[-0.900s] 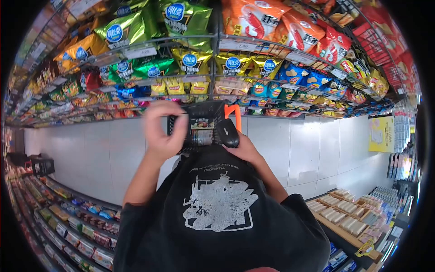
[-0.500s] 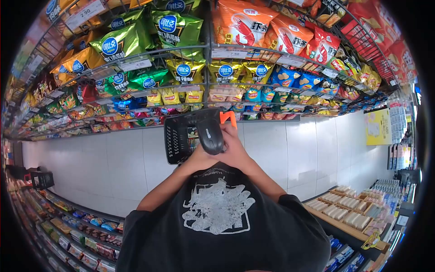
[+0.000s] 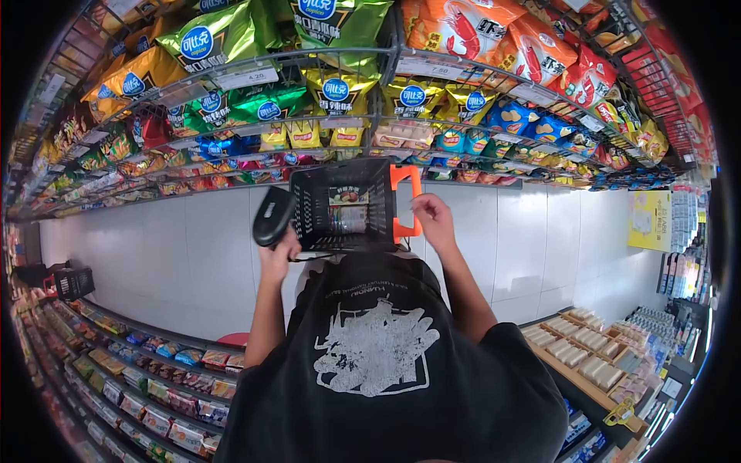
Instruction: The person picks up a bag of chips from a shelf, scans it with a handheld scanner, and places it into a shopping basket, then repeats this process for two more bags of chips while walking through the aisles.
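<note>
Item 1: black handheld scanner (image 3: 272, 217), gripped in the left hand (image 3: 279, 255), fingers closed round its lower end, head tilted up and out to the left of the basket, apart from it.

Item 2: black shopping basket (image 3: 309, 202) with orange handle (image 3: 407, 202), in front of the person's chest. Inside, 1 packet with a food picture (image 3: 346, 194) and another item beneath it, too small to identify.

Item 3: right hand (image 3: 431, 218), at the orange handle on the basket's right side, fingers curled and touching it; whether the grip is fully closed cannot be told.

Step in hand, as judged: the basket is steadied by its handle and the scanner held off to the side, not pointed at any goods. A next move would call for turning the scanner head toward a label and keeping the basket level.

Surroundings: a shop aisle with pale tiled floor (image 3: 193, 255). Wire shelves (image 3: 324, 62) ahead carry crisp bags (image 3: 340, 96) in green, yellow, blue and red, with price tags (image 3: 248, 79). Lower shelving (image 3: 147, 370) of small packets at left; a wooden display (image 3: 587, 363) at right.
</note>
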Tool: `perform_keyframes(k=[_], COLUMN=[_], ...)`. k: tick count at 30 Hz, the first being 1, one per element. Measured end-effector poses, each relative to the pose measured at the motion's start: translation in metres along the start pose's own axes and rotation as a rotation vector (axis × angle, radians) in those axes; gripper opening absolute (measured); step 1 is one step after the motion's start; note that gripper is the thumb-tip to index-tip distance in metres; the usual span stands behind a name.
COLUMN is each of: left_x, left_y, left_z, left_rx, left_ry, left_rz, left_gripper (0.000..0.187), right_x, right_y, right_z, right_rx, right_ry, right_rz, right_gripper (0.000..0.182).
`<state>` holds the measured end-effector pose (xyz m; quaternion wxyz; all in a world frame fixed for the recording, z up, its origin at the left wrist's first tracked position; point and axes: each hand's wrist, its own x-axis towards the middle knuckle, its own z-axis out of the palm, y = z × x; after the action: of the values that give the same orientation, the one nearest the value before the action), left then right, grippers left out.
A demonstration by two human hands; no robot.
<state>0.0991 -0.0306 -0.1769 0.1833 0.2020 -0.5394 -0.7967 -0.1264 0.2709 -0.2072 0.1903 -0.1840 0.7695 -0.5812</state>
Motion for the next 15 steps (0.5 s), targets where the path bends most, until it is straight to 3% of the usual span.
perform_keyframes(k=[3,6,7,9,10,12,13,15], left_x=[-0.009,-0.027,-0.036,-0.058,-0.076,-0.118,-0.137,-0.171], left_y=[0.017,0.03,0.041,0.058,0.059,0.073,0.084,0.123], left_z=[-0.045,-0.105,-0.124,-0.161,-0.195,-0.259,-0.276,-0.267], left_rx=[-0.048,0.022,0.043,0.058,0.06,-0.027,-0.118,-0.125], left_ry=[0.269,0.398,0.437,0.722,0.814,1.019,1.133,1.21], left_rz=[-0.005,0.115,0.165,0.247,0.282,0.367,0.419,0.503], left_gripper=[0.029,0.027,0.025,0.022,0.021,0.015,0.011,0.015], right_x=[0.014,0.02,0.021,0.022,0.019,0.009,0.006,0.008], right_y=[0.058,0.131,0.149,0.174,0.166,0.185,0.201,0.216], right_z=[-0.003,-0.003,0.001,0.013,0.021,0.026,0.027,0.033], right_rx=[-0.069,-0.609,-0.54,-0.399,-0.435,-0.222,-0.114,-0.244], right_ry=[0.184,0.312,0.287,0.235,0.186,0.189,0.193,0.286], right_rz=[0.054,-0.001,0.139,0.418,0.479,0.504,0.516,0.507], right_gripper=[0.022,0.043,0.047,0.056,0.045,0.037,0.034,0.021])
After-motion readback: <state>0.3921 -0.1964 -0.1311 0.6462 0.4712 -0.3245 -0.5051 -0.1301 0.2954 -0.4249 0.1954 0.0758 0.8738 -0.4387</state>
